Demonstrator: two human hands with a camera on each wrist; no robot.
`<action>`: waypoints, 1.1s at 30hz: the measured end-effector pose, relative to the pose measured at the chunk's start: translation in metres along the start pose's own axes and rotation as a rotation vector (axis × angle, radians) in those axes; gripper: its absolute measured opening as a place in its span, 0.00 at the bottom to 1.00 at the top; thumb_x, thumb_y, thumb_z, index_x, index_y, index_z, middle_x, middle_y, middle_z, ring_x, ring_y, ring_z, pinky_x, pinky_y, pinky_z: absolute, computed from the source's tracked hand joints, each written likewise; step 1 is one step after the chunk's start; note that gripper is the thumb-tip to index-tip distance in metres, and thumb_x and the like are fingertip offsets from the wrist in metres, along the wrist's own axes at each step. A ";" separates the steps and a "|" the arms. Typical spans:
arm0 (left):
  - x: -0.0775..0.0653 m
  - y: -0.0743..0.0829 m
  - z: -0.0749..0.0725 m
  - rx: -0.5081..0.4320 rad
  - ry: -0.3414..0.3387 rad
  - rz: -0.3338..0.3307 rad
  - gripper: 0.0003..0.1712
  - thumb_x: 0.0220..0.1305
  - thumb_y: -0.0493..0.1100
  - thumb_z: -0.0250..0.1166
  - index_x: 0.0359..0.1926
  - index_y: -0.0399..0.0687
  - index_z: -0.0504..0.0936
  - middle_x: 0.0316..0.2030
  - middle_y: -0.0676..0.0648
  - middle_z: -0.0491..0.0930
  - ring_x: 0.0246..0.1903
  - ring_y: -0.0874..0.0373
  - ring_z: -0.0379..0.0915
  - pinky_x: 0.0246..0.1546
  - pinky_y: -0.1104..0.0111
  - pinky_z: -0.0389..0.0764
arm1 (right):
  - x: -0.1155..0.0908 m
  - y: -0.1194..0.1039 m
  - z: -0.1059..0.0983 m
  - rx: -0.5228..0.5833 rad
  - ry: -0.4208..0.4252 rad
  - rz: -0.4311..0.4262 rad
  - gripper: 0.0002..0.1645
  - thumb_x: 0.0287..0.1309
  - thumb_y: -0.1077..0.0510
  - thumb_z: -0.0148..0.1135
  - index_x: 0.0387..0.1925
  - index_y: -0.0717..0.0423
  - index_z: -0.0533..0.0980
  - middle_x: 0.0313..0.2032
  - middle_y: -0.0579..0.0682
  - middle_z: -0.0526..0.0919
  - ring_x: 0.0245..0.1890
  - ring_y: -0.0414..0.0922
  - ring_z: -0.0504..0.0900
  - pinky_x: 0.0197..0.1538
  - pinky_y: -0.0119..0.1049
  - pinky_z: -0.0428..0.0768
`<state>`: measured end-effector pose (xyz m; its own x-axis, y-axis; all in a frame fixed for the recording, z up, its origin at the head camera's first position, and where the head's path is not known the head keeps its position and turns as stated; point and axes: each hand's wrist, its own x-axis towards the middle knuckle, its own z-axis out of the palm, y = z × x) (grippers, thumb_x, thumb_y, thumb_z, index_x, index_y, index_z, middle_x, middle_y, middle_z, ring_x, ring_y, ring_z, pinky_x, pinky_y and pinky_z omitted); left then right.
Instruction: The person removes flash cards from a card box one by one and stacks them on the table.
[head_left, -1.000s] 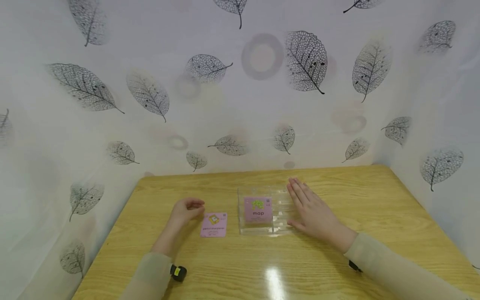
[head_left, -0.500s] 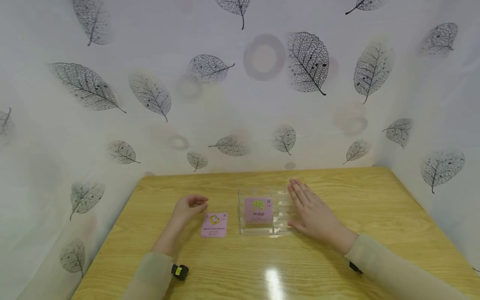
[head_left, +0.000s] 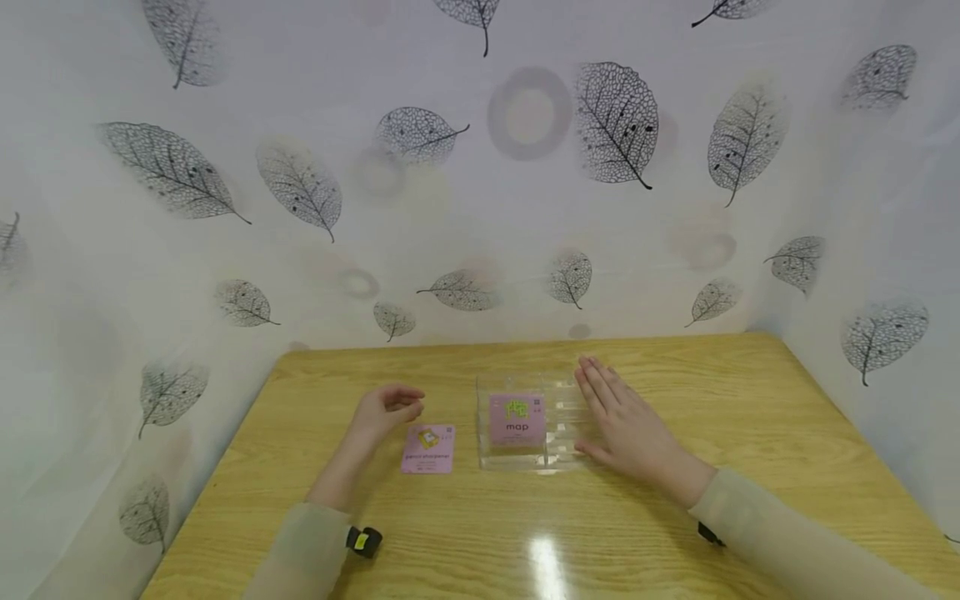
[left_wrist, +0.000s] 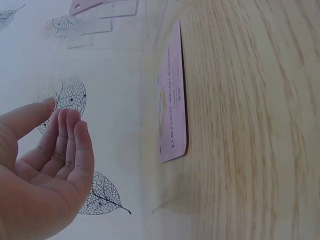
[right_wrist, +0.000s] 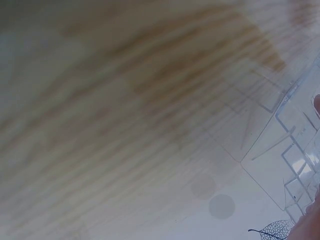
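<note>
Nearest you, a bright patch of light (head_left: 546,571) shines on the wooden table (head_left: 465,533). To either side of it come your pale sleeves (head_left: 296,546), with a small black device (head_left: 364,542) at the left wrist and part of another at the right. Beyond, left of the middle, the pink "pencil sharpener" card (head_left: 428,450) lies face up on the wood. Well to its right, your right hand (head_left: 630,429) lies across the right end of the clear plastic holder (head_left: 561,435), fingers straight, together and pointing far; it grips nothing. In the holder's left part is the pink "map" card (head_left: 517,421), its print facing you. Your left hand (head_left: 384,412) hangs just past the far left corner of the "pencil sharpener" card, fingers loosely bent, thumb apart from them, holding nothing. Past the table's far edge rises a white cloth (head_left: 510,217) printed with dark leaf skeletons.
</note>
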<state>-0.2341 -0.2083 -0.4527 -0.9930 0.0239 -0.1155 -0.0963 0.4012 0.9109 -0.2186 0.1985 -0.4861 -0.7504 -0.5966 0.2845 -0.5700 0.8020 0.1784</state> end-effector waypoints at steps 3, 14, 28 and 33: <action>-0.001 0.003 0.003 0.002 -0.006 0.003 0.15 0.70 0.35 0.70 0.55 0.35 0.84 0.48 0.39 0.88 0.41 0.63 0.83 0.52 0.68 0.87 | 0.000 0.001 0.000 -0.007 -0.002 0.001 0.70 0.62 0.27 0.66 0.81 0.72 0.49 0.83 0.69 0.47 0.84 0.64 0.50 0.85 0.55 0.55; 0.001 0.006 0.012 -0.023 -0.047 0.041 0.15 0.70 0.35 0.70 0.55 0.34 0.84 0.46 0.41 0.88 0.40 0.63 0.83 0.50 0.67 0.87 | 0.001 0.002 0.001 -0.015 -0.003 0.003 0.70 0.62 0.26 0.65 0.81 0.72 0.48 0.83 0.68 0.46 0.84 0.63 0.50 0.85 0.55 0.56; 0.001 0.017 0.030 -0.033 -0.085 0.046 0.14 0.70 0.35 0.70 0.54 0.37 0.85 0.44 0.44 0.88 0.42 0.58 0.85 0.51 0.66 0.88 | -0.001 0.001 0.004 0.000 0.042 -0.007 0.70 0.61 0.28 0.68 0.81 0.71 0.49 0.83 0.69 0.49 0.84 0.64 0.52 0.87 0.48 0.41; 0.000 0.021 0.035 -0.023 -0.104 0.079 0.14 0.70 0.34 0.69 0.54 0.34 0.84 0.45 0.39 0.88 0.41 0.58 0.86 0.50 0.65 0.89 | 0.001 0.000 0.001 0.003 -0.010 0.006 0.70 0.62 0.27 0.67 0.81 0.72 0.49 0.83 0.69 0.47 0.84 0.63 0.50 0.86 0.54 0.53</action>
<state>-0.2336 -0.1680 -0.4472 -0.9853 0.1494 -0.0825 -0.0210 0.3734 0.9274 -0.2194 0.1983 -0.4864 -0.7569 -0.5925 0.2759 -0.5668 0.8052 0.1742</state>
